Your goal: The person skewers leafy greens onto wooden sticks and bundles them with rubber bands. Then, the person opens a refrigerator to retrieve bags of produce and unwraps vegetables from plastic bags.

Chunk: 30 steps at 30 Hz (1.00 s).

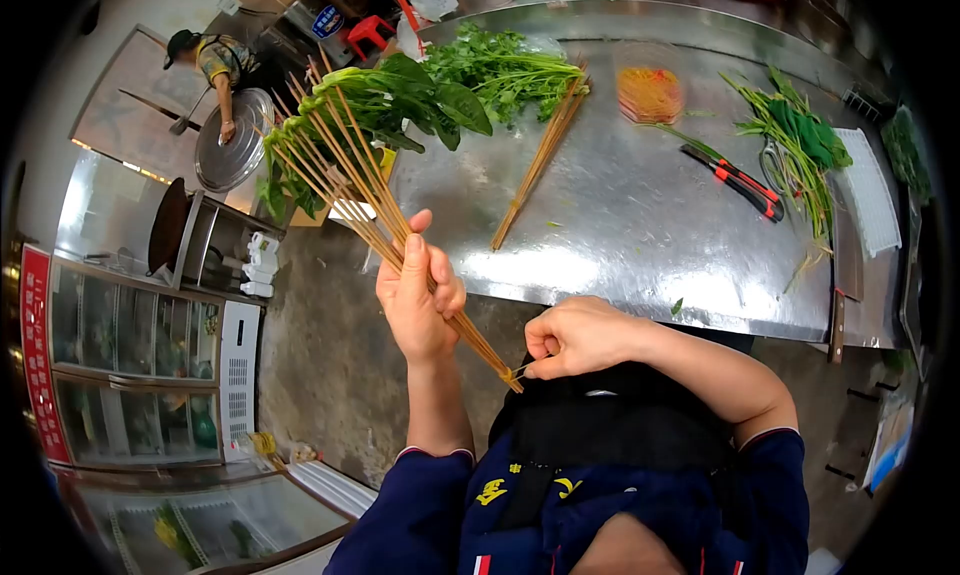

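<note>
Left hand (420,290): fingers closed round skewers (484,347) (middles hidden)
Right hand (580,337): fingers pinching band (513,375), loop hard to trace

Glossy metal table (620,210), matt wooden skewers (390,230)

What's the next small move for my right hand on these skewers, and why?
I'd probably wind the yellowish band around the lower ends of the skewers: your right hand seems to be pulling it out sideways there, while your left hand holds the bundle farther up.
</note>
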Tool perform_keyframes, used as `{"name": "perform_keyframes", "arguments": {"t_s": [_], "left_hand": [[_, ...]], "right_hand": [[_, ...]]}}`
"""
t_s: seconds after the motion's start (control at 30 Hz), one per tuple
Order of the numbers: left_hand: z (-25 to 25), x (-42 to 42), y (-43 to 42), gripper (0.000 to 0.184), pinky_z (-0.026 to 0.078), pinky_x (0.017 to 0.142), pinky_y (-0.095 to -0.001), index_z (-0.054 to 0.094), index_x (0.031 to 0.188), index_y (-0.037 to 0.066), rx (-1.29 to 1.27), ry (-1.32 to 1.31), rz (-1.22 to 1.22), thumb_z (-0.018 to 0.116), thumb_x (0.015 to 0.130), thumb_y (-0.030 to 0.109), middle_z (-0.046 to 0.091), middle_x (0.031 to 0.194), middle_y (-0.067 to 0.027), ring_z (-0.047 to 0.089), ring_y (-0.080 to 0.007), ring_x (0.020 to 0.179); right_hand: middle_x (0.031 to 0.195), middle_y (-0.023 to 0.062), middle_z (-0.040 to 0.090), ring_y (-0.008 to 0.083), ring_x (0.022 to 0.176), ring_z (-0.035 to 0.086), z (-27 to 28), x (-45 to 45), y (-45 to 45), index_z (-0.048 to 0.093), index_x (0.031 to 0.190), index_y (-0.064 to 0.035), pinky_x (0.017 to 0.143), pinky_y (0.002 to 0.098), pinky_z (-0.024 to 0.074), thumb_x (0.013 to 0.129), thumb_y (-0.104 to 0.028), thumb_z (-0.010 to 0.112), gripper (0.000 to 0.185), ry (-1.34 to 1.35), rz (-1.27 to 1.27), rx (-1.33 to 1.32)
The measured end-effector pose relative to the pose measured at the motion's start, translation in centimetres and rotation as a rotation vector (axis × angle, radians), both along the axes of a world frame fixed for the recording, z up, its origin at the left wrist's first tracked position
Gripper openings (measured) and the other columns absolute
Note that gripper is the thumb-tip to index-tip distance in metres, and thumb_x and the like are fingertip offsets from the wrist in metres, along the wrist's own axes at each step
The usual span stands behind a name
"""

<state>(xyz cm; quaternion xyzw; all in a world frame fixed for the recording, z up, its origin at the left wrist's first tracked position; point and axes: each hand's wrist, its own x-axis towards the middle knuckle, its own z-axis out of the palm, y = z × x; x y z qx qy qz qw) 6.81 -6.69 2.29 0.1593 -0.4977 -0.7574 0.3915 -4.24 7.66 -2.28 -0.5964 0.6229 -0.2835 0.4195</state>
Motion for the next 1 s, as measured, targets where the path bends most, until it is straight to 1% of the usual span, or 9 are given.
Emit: {"name": "perform_keyframes", "arguments": {"t_s": [0.1, 0.2, 0.3, 0.33, 0.43, 0.57, 0.73, 0.83, 1.0], "left_hand": [[0.1, 0.0, 0.1, 0.025, 0.023, 0.032, -0.0163, 0.048, 0.113, 0.001, -0.031, -0.008, 0.003, 0.038, 0.095, 0.016, 0.043, 0.060, 0.0008, 0.029, -0.0019, 0.037], [0.5, 0.2, 0.2, 0.025, 0.023, 0.032, -0.0158, 0.048, 0.112, 0.001, -0.032, -0.029, 0.000, 0.038, 0.095, 0.016, 0.042, 0.061, 0.0015, 0.028, -0.0015, 0.037], [0.5, 0.5, -0.3, 0.025, 0.022, 0.032, -0.0157, 0.048, 0.112, 0.001, -0.001, -0.051, -0.025, 0.039, 0.095, 0.017, 0.042, 0.060, 0.0018, 0.029, -0.0013, 0.038], [0.4, 0.7, -0.4, 0.025, 0.022, 0.032, -0.0157, 0.048, 0.112, 0.001, 0.015, -0.059, -0.034, 0.039, 0.095, 0.017, 0.042, 0.060, 0.0019, 0.029, -0.0012, 0.038], [0.4, 0.3, -0.1, 0.024, 0.022, 0.032, -0.0159, 0.048, 0.112, 0.001, 0.042, -0.113, -0.008, 0.041, 0.094, 0.017, 0.043, 0.059, 0.0018, 0.029, -0.0012, 0.038], [0.8, 0.0, -0.4, 0.024, 0.022, 0.032, -0.0159, 0.049, 0.111, 0.002, 0.050, -0.081, -0.005, 0.040, 0.095, 0.018, 0.044, 0.060, 0.0016, 0.029, -0.0020, 0.038], [1.7, -0.5, -1.9, 0.025, 0.023, 0.032, -0.0164, 0.048, 0.113, 0.002, 0.008, 0.098, 0.125, 0.039, 0.095, 0.017, 0.042, 0.062, 0.0027, 0.029, -0.0013, 0.040], [1.6, -0.9, -2.9, 0.026, 0.024, 0.034, -0.0161, 0.047, 0.113, 0.002, 0.016, 0.217, 0.243, 0.038, 0.096, 0.018, 0.040, 0.062, 0.0038, 0.028, -0.0011, 0.042], [1.0, -0.2, -4.1, 0.024, 0.027, 0.034, -0.0164, 0.047, 0.111, 0.003, 0.255, 0.430, 0.180, 0.035, 0.096, 0.018, 0.042, 0.065, 0.0017, 0.030, -0.0024, 0.043]], "right_hand": [[0.064, 0.0067, 0.060, 0.0237, 0.063, 0.059, 1.5, 0.0, -0.2, 0.059, 0.070, -0.0051, 0.059, 0.0342, 0.0441, 0.071, -0.034, 0.064, 0.030, 0.199, 0.092, 0.045], [0.065, 0.0065, 0.061, 0.0217, 0.064, 0.060, 2.5, 0.0, -0.5, 0.062, 0.070, -0.0063, 0.059, 0.0318, 0.0452, 0.071, -0.030, 0.063, 0.024, 0.023, 0.213, 0.067], [0.067, 0.0051, 0.063, 0.0198, 0.065, 0.061, 1.3, 0.3, 0.2, 0.066, 0.072, -0.0089, 0.060, 0.0302, 0.0460, 0.072, -0.024, 0.062, 0.016, -0.384, 0.231, 0.006], [0.071, 0.0056, 0.065, 0.0216, 0.069, 0.062, 1.2, 0.2, 0.3, 0.069, 0.080, -0.0111, 0.062, 0.0311, 0.0472, 0.070, -0.016, 0.060, 0.014, -0.274, 0.249, -0.070], [0.074, 0.0035, 0.064, 0.0224, 0.070, 0.062, 1.3, 1.0, 0.1, 0.068, 0.087, -0.0096, 0.063, 0.0325, 0.0479, 0.069, -0.010, 0.058, 0.021, 0.303, 0.287, -0.190], [0.075, 0.0071, 0.063, 0.0269, 0.073, 0.062, 1.6, 1.8, 0.3, 0.068, 0.089, -0.0101, 0.063, 0.0385, 0.0480, 0.066, -0.013, 0.060, 0.024, 0.427, 0.176, -0.346], [0.073, 0.0117, 0.063, 0.0272, 0.068, 0.062, 1.9, 0.6, -0.2, 0.064, 0.098, -0.0038, 0.059, 0.0320, 0.0474, 0.073, -0.032, 0.068, 0.038, 0.063, 0.072, -0.289], [0.073, 0.0120, 0.063, 0.0267, 0.066, 0.062, 2.4, 1.5, -0.4, 0.063, 0.096, -0.0014, 0.059, 0.0325, 0.0474, 0.071, -0.032, 0.070, 0.040, 0.012, -0.087, -0.314], [0.073, 0.0071, 0.062, 0.0166, 0.062, 0.061, 0.8, 3.6, -0.7, 0.064, 0.086, -0.0024, 0.055, 0.0245, 0.0482, 0.070, -0.004, 0.070, 0.018, -0.048, -0.464, -0.663]]}}
